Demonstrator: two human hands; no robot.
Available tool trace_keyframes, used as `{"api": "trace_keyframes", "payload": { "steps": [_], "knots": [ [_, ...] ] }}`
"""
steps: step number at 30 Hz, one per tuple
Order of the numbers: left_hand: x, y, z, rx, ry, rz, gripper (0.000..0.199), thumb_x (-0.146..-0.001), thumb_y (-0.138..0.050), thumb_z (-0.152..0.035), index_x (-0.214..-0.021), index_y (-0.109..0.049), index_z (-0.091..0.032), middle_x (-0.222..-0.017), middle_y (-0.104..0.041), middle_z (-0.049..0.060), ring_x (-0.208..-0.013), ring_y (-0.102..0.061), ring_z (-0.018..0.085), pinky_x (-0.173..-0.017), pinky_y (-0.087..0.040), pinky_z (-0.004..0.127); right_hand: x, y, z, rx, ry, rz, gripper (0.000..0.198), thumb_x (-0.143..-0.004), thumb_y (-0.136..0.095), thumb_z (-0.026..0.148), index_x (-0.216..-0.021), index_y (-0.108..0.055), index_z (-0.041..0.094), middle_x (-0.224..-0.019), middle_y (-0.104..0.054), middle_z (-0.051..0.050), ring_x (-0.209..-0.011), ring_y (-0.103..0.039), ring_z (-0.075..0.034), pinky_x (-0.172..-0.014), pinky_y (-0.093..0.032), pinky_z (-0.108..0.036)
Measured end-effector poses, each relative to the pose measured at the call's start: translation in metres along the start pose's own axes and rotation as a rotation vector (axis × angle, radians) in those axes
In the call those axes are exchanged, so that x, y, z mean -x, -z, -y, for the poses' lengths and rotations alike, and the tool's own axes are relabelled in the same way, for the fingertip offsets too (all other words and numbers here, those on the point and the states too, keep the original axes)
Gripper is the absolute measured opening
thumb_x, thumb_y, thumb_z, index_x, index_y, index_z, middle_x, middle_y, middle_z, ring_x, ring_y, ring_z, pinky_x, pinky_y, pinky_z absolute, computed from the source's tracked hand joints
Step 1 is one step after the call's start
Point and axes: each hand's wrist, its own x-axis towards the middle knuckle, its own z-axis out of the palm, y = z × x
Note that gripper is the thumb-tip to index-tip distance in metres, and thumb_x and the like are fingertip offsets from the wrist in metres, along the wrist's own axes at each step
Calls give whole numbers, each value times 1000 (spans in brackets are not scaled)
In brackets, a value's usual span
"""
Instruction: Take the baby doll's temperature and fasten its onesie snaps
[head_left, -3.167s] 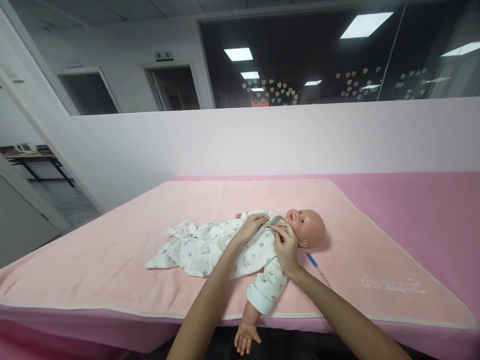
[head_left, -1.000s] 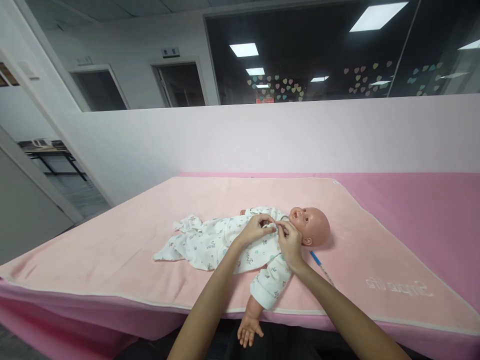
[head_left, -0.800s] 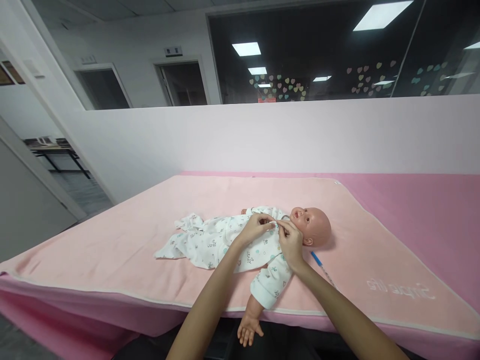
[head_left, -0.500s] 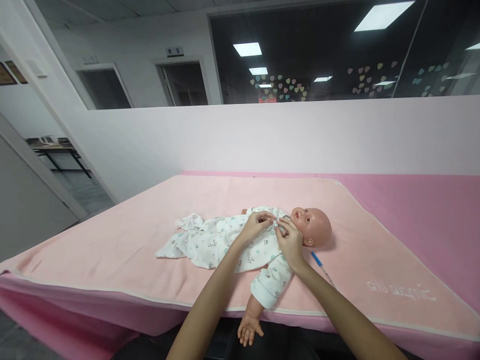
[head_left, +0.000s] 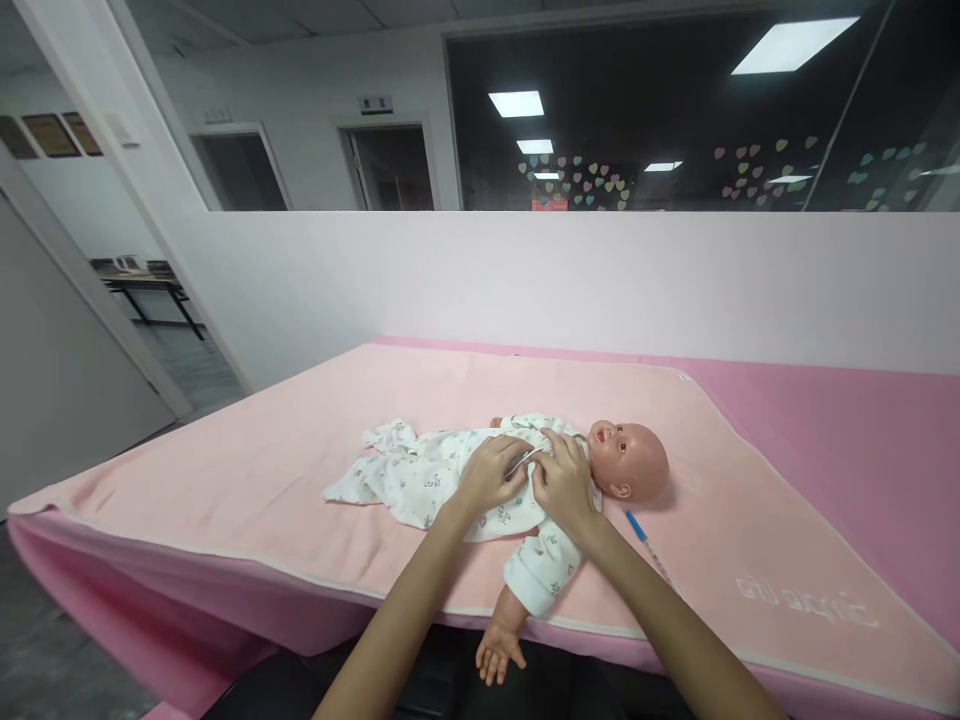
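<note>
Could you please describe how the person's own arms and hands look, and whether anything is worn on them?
The left forearm and right forearm are bare, with no sleeve in view. The left hand and right hand wear no gloves; no ring, watch or bracelet can be seen.

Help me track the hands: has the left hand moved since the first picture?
Yes: judged against the blue cap lying on the pink blanket, the left hand has moved slightly away, toward the leg end of the printed outfit.
</note>
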Motion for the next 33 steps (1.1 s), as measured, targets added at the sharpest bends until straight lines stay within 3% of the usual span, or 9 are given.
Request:
{"api": "trace_keyframes", "payload": {
  "steps": [5,12,17,25,33],
  "knots": [
    [2,-4,8,-150,58,-143,26,-79,-44,-16,-97,-61,-20,-91,-66,5,-84,-57,19,-78,-40,32,-12,-11,4,141,-25,24,14,-72,-50,14,-75,-63,16,-117,-53,-14,-110,-42,-30,-91,-33,-47],
    [3,-11,11,-167,28,-231,25,-78,-45,-13,-96,-62,-21,-88,-67,3,-81,-58,17,-74,-42,31,-4,-13,1,64,-21,-1,10,-75,-46,13,-78,-56,16,-97,-59,-11,-95,-49,-23,-91,-34,-41],
    [4,-9,12,-73,-5,-216,29,-80,-39,-11,-94,-63,-21,-86,-66,2,-80,-57,16,-74,-42,31,-2,-11,1,-142,19,-47,18,-87,-35,15,-78,-50,19,-75,-56,-3,-77,-50,-17,-84,-37,-34],
    [2,-2,1,-66,-49,-144,17,-78,-47,-22,-89,-61,-21,-87,-65,2,-85,-55,17,-79,-40,33,-1,-19,-6,-145,-53,-58,18,-88,-39,17,-77,-54,19,-75,-58,-3,-76,-50,-18,-75,-38,-32],
    [2,-4,0,-73,-25,-179,18,-77,-48,-20,-92,-57,-21,-82,-64,1,-81,-55,17,-77,-40,33,0,-19,-5,-130,-79,-36,17,-87,-41,17,-78,-56,19,-75,-60,-3,-76,-51,-18,-73,-38,-31]
  ]
}}
